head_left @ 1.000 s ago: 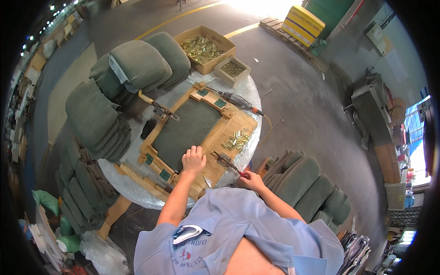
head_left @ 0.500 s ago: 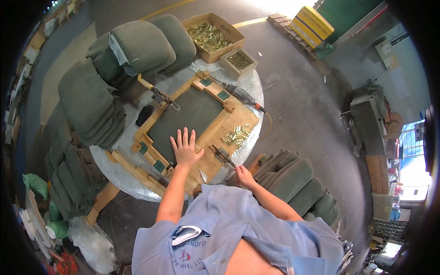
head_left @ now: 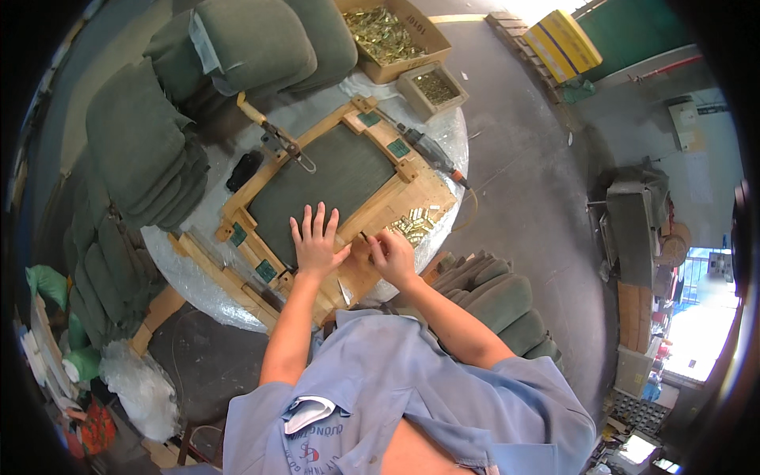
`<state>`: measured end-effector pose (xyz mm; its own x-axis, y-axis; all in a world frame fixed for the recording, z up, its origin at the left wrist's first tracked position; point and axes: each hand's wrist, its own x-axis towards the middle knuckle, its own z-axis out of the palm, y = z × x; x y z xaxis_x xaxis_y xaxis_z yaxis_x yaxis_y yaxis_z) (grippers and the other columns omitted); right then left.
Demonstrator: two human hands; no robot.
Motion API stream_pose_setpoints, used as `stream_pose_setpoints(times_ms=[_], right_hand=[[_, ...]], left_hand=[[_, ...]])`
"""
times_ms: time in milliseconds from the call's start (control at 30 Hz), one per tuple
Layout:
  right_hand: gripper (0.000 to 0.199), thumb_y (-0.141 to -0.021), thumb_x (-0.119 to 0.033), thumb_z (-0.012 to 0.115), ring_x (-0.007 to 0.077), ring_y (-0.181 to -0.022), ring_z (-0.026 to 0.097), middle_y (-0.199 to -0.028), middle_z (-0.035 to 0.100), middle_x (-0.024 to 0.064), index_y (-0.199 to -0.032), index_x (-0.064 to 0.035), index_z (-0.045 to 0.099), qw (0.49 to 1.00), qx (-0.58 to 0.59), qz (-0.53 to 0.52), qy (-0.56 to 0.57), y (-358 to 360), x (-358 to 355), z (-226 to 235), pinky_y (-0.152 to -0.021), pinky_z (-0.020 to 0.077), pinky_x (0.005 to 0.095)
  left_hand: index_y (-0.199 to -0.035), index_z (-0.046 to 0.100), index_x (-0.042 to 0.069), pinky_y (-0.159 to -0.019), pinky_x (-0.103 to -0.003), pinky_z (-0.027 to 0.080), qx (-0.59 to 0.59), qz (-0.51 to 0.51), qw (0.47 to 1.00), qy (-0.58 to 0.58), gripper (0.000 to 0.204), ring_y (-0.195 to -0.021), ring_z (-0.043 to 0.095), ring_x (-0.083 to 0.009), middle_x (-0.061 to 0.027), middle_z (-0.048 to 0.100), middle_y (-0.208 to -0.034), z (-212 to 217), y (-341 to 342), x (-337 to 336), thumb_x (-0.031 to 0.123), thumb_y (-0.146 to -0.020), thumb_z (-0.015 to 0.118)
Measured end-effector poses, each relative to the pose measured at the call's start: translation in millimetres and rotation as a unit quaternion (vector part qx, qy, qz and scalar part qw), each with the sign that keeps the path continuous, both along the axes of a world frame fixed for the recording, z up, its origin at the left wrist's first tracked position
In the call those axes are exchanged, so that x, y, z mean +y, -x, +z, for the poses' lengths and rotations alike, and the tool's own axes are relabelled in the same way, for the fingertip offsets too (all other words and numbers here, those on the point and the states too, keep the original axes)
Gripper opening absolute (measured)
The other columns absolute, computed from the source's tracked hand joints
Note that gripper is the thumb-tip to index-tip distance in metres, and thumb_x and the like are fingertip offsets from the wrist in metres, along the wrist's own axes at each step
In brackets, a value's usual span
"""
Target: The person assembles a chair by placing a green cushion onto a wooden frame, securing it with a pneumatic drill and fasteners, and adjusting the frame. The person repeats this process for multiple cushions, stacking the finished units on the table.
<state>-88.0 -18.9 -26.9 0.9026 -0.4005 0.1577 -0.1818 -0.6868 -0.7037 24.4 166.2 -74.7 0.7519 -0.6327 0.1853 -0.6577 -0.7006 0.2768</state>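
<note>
My left hand [head_left: 317,247] lies flat with spread fingers on the near part of a dark green-grey padded panel [head_left: 336,170]. The panel sits inside a wooden frame jig [head_left: 255,188] on a round table. To its right, my right hand [head_left: 391,255] is closed at the near toggle clamp [head_left: 365,236], which the fingers mostly cover. Beyond that hand lie several small brass-coloured metal pieces [head_left: 416,224] on the jig's board. A second toggle clamp [head_left: 289,150] with a yellowish handle stands at the jig's far left side.
A power driver [head_left: 431,150] with a hose lies along the jig's right edge. Behind it stand a small box of screws [head_left: 434,87] and a carton of brass-coloured pieces [head_left: 388,36]. Stacked grey cushions [head_left: 138,150] crowd the left; more cushions [head_left: 503,305] stand near right.
My right hand has moved forward and left, swinging the near clamp's handle over toward the panel. My left hand has stayed flat on the panel. The view has shifted slightly.
</note>
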Motion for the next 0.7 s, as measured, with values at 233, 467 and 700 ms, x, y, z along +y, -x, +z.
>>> stream_pose_setpoints(times_ms=[233, 467, 700], right_hand=[[0.025, -0.102, -0.03, 0.071, 0.0338, -0.074, 0.066, -0.078, 0.066, 0.0139, -0.096, -0.0066, 0.063, 0.998, 0.03, -0.042, 0.02, -52.7, 15.9, -36.7, -0.064, 0.0507, 0.046], [0.024, -0.104, -0.029, 0.068, 0.0385, -0.071, 0.069, -0.077, 0.07, 0.016, -0.097, -0.0076, 0.059, 0.996, 0.08, 0.003, 0.045, -45.3, 11.1, -47.0, -0.06, 0.052, 0.0489], [0.023, -0.103, -0.028, 0.068, 0.0405, -0.071, 0.071, -0.076, 0.071, 0.0179, -0.098, -0.0068, 0.06, 0.997, 0.072, 0.002, 0.024, -47.1, 10.8, -38.9, -0.062, 0.0533, 0.0497]], left_hand=[[-0.159, 0.047, 0.022, -0.122, -0.075, 0.022, 0.003, -0.006, 1.0, -0.004, 0.104, -0.157, 0.03, -0.0411, -0.0126, 0.037, -0.169, -2.8, -7.0, 5.6, 0.056, -0.071, 0.088], [-0.16, 0.046, 0.022, -0.122, -0.076, 0.022, 0.02, -0.005, 1.0, -0.013, 0.107, -0.157, 0.031, -0.0411, -0.0123, 0.037, -0.169, -0.9, -2.7, 4.7, 0.056, -0.069, 0.09], [-0.157, 0.051, 0.024, -0.124, -0.072, 0.021, 0.024, 0.017, 1.0, -0.005, 0.098, -0.157, 0.031, -0.0369, -0.0088, 0.039, -0.169, 5.6, -2.6, 2.6, 0.054, -0.072, 0.088]])
